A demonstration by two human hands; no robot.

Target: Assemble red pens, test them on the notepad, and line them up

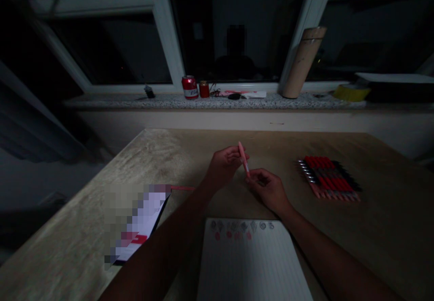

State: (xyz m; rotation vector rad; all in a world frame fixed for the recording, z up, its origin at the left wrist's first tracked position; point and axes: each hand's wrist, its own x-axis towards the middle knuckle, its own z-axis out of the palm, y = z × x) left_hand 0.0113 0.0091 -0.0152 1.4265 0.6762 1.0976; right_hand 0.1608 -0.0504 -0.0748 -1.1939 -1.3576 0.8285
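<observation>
Two scribble rows (244,226), the red seemingly unfinished, lie this side of left hand (224,164) and right hand (269,188), both pinching one pen (243,159).

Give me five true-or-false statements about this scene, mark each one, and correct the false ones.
1. The left hand and right hand both touch the pink pen. True.
2. The notebook page is blank. False: the notebook has dark and reddish marks near its top edge.
3. The red can stands on the windowsill. True.
4. The tan cylinder lies on the desk. False: the tan cylinder stands on the windowsill.
5. The row of pens is right of the notebook. True.
</observation>
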